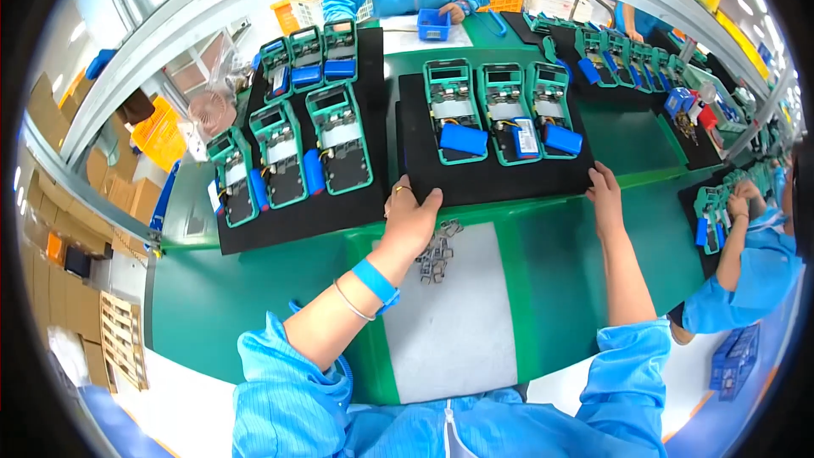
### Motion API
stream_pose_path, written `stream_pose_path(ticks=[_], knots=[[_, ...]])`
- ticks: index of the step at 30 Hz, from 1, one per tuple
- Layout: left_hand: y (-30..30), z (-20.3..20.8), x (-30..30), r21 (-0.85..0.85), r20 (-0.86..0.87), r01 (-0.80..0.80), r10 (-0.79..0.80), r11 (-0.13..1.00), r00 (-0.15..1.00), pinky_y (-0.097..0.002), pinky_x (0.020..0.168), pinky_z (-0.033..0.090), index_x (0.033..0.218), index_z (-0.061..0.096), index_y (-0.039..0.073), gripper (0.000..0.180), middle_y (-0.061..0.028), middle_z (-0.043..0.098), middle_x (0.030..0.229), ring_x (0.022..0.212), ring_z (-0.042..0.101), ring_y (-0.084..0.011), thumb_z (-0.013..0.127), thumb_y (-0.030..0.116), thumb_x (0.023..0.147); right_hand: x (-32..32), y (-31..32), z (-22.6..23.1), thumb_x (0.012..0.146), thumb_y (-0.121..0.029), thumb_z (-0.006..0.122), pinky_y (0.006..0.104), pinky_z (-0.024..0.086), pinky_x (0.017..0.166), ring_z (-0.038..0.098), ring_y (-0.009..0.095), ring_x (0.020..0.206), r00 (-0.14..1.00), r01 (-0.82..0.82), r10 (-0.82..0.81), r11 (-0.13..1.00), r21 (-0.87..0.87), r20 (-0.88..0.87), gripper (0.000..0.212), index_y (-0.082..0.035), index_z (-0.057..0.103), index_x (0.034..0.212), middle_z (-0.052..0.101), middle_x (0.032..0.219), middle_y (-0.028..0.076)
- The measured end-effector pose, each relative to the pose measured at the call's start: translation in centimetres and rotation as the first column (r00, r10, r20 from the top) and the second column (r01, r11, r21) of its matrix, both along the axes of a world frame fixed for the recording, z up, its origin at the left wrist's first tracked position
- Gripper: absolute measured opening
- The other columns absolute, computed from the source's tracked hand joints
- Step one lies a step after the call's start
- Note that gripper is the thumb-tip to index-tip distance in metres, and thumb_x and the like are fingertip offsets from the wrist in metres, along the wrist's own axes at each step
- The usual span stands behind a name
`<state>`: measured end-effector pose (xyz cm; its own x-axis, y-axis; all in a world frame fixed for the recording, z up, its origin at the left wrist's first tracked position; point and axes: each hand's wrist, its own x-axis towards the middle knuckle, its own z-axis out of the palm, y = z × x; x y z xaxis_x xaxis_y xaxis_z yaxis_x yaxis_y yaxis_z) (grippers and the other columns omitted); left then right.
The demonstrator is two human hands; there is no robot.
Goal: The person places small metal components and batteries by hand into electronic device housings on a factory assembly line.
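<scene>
A black board (521,180) carries three green handheld-device housings, each with a blue battery pack (463,139) on wires and a grey panel inside. My left hand (413,216) is closed on the near left corner of this board, thumb on the near side and fingertips hidden. At the near right corner my right hand (605,195) is likewise closed on the edge. A blue strap and a bangle circle my left wrist. Just below my left hand, a small heap of metal clips (437,259) lies on a white sheet (454,331).
Left of me, a second black board (305,225) bears several green housings with blue batteries. Across the green bench (254,288), a person holds a blue bin (434,25). Another person's hands (744,197) work at the right. A metal frame (203,17) spans overhead.
</scene>
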<state>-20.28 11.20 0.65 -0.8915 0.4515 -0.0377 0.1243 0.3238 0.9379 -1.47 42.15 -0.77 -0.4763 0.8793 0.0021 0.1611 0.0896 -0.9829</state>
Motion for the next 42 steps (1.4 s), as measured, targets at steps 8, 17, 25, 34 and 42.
stream_pose_path(ticks=[8,17,25,34,42], knots=[[-6.5,-0.4,2.7,-0.052,-0.177,0.258,-0.263,0.965,0.948,-0.0394,0.115,0.03,0.146,0.031,-0.011,0.068,-0.0278,0.04,0.148,0.14,0.036,-0.0365,0.06,0.025,0.095,2.2,-7.2,-0.8,0.095,-0.018,0.062,0.0368,0.04,0.104,0.053,0.03,0.119,0.948,0.242,-0.317,0.709,0.663,-0.008,0.048,-0.001,0.051,0.138,0.057,0.129,0.017],[-8.5,1.8,2.6,-0.188,-0.615,0.343,-0.383,0.92,0.689,-0.0498,0.111,0.033,0.135,0.051,-0.001,0.049,-0.0226,0.047,0.143,0.135,0.04,-0.0416,0.061,0.014,0.09,-2.6,-22.8,0.1,0.08,-0.01,0.072,0.0426,0.052,0.077,0.063,0.032,0.091,0.865,-0.494,0.402,0.582,0.646,0.299,0.019,-0.006,0.07,0.099,0.065,0.098,0.012],[1.4,6.3,-1.1,-0.127,-0.832,0.389,-0.312,0.912,0.459,-0.0482,0.109,0.035,0.135,0.052,0.004,0.054,-0.0202,0.049,0.14,0.132,0.043,-0.0384,0.069,0.018,0.085,-4.5,-23.0,0.5,0.077,-0.009,0.073,0.0416,0.048,0.07,0.061,0.03,0.079,0.852,-0.522,0.335,0.493,0.696,0.402,0.01,-0.006,0.067,0.084,0.061,0.084,0.009],[5.6,4.4,-3.5,-0.421,-0.736,0.444,-0.584,0.791,0.343,-0.0441,0.103,0.034,0.124,0.062,0.008,0.045,-0.0094,0.057,0.12,0.119,0.05,-0.0283,0.074,0.017,0.082,-1.7,-22.2,2.3,0.081,-0.012,0.072,0.0417,0.05,0.071,0.061,0.031,0.08,0.753,-0.623,0.3,0.61,0.489,0.585,0.008,-0.005,0.067,0.082,0.063,0.083,0.01],[5.1,5.5,-5.2,0.309,-0.65,0.442,-0.152,0.842,0.745,-0.0433,0.084,0.051,0.115,0.063,0.003,0.023,-0.0198,0.062,0.106,0.099,0.061,-0.0382,0.059,0.014,0.096,-2.5,-19.9,2.7,0.077,-0.009,0.069,0.0349,0.053,0.071,0.062,0.025,0.08,0.704,-0.69,0.448,0.246,0.681,0.551,0.009,-0.007,0.067,0.085,0.065,0.089,0.007]])
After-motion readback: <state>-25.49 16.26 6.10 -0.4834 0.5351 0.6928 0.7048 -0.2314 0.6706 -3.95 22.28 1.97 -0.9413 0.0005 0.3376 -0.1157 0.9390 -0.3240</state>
